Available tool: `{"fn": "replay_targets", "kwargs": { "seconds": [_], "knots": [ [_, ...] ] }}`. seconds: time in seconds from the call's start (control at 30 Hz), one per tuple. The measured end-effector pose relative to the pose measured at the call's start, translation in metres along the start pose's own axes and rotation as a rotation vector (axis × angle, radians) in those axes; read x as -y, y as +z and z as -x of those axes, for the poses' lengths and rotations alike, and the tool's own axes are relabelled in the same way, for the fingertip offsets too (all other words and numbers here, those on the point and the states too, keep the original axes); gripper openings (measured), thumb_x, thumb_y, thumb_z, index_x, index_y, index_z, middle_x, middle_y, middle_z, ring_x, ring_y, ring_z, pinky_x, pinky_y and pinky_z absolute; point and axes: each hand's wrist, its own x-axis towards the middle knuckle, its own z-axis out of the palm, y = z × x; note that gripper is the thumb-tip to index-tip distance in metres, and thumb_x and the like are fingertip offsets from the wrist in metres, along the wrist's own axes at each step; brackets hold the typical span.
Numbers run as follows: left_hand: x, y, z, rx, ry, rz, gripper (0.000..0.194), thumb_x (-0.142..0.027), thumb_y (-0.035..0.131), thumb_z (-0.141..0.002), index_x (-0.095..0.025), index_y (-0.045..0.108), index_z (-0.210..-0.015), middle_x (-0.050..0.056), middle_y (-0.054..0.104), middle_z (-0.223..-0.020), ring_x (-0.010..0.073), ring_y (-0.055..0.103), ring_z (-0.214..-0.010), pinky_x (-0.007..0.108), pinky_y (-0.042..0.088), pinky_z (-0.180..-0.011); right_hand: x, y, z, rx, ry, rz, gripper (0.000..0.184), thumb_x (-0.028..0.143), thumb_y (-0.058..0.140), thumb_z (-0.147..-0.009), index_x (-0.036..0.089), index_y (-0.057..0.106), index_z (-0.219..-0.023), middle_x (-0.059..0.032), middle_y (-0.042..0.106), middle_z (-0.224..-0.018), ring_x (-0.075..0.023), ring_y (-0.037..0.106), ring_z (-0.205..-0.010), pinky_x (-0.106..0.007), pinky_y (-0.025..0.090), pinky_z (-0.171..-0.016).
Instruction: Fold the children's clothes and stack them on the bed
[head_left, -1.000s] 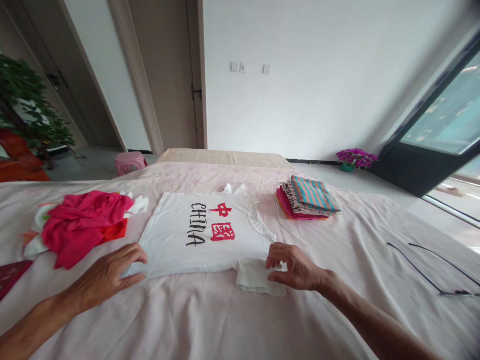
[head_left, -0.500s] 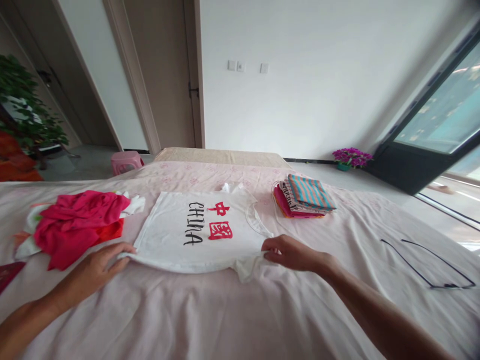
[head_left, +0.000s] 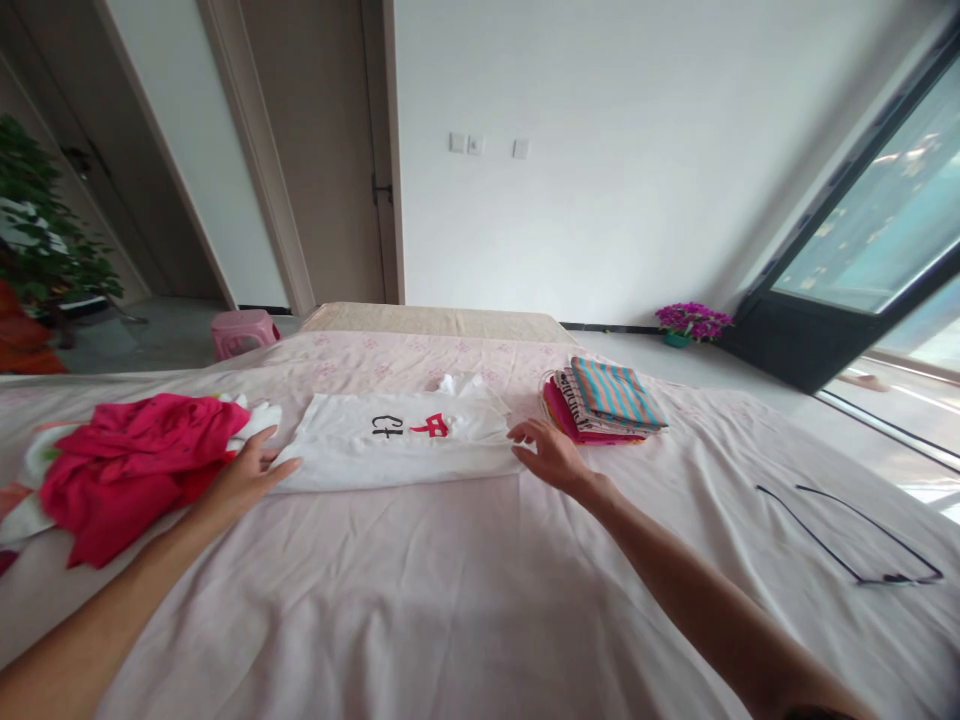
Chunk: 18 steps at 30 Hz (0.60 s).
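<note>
white shirt (head_left: 405, 462) folded over on pale cloth (head_left: 427, 600), hands (head_left: 253, 468) (head_left: 556, 460) at its ends, fingers (head_left: 256, 444) apart, white wall (head_left: 615, 190) beyond

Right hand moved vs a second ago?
Yes: the right hand has moved forward, away from the camera wearer, ending closer to the folded clothes stack.
</note>
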Motion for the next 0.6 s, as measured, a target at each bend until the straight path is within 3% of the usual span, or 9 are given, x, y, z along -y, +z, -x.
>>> {"fn": "replay_targets", "kwargs": {
  "seconds": [0.1, 0.2, 0.3, 0.4, 0.5, 0.6],
  "knots": [
    [0.013, -0.002, 0.016, 0.046, 0.214, -0.084, 0.078, -0.043, 0.06, -0.076, -0.013, 0.034, -0.144, 0.016, 0.053, -0.135, 0.0279, 0.056, -0.118, 0.039, 0.048, -0.097, 0.003, 0.008, 0.029, 0.086, -0.21, 0.133, 0.036, 0.011, 0.061, -0.077, 0.023, 0.066, -0.11, -0.0049, 0.067, -0.103, -0.0208, 0.057, -0.099, -0.032, 0.042, -0.087],
    [0.015, -0.002, 0.028, -0.037, 0.4, -0.333, 0.053, -0.028, 0.054, -0.075, -0.021, 0.054, -0.128, 0.011, 0.048, -0.14, 0.0284, 0.044, -0.132, 0.041, 0.04, -0.108, 0.002, 0.017, 0.032, 0.095, -0.234, 0.249, 0.035, 0.007, 0.055, -0.081, 0.022, 0.067, -0.11, -0.0061, 0.067, -0.1, -0.0207, 0.055, -0.096, -0.032, 0.04, -0.084],
    [0.006, -0.003, 0.033, -0.06, 0.508, -0.454, 0.031, -0.022, 0.043, -0.083, -0.022, 0.064, -0.106, 0.008, 0.057, -0.127, 0.0238, 0.056, -0.119, 0.036, 0.044, -0.101, -0.001, 0.02, 0.025, 0.069, -0.239, 0.32, 0.031, 0.003, 0.05, -0.083, 0.02, 0.07, -0.1, -0.0065, 0.065, -0.092, -0.02, 0.053, -0.088, -0.032, 0.037, -0.077],
    [-0.011, -0.01, 0.042, -0.106, 0.572, -0.528, 0.024, -0.021, 0.041, -0.086, -0.022, 0.064, -0.093, 0.005, 0.068, -0.103, 0.0221, 0.064, -0.098, 0.037, 0.045, -0.093, -0.001, 0.01, 0.029, 0.007, -0.267, 0.344, 0.032, 0.001, 0.049, -0.08, 0.02, 0.071, -0.094, -0.0063, 0.064, -0.089, -0.0197, 0.05, -0.084, -0.032, 0.035, -0.074],
    [-0.028, -0.015, 0.063, -0.14, 0.619, -0.599, 0.018, -0.022, 0.046, -0.085, -0.023, 0.064, -0.089, 0.004, 0.069, -0.092, 0.0236, 0.062, -0.092, 0.043, 0.04, -0.096, 0.0, -0.006, 0.053, -0.032, -0.269, 0.344, 0.031, 0.001, 0.048, -0.077, 0.019, 0.07, -0.087, -0.0062, 0.062, -0.084, -0.0201, 0.048, -0.081, -0.033, 0.034, -0.072],
    [-0.037, -0.015, 0.092, -0.07, 0.659, -0.627, 0.016, -0.021, 0.048, -0.082, -0.024, 0.064, -0.081, 0.002, 0.068, -0.086, 0.0239, 0.061, -0.089, 0.043, 0.04, -0.094, 0.001, -0.021, 0.085, 0.072, -0.267, 0.299, 0.033, 0.001, 0.048, -0.069, 0.02, 0.069, -0.085, -0.0056, 0.062, -0.081, -0.0203, 0.05, -0.079, -0.034, 0.035, -0.072]
  ]
}}
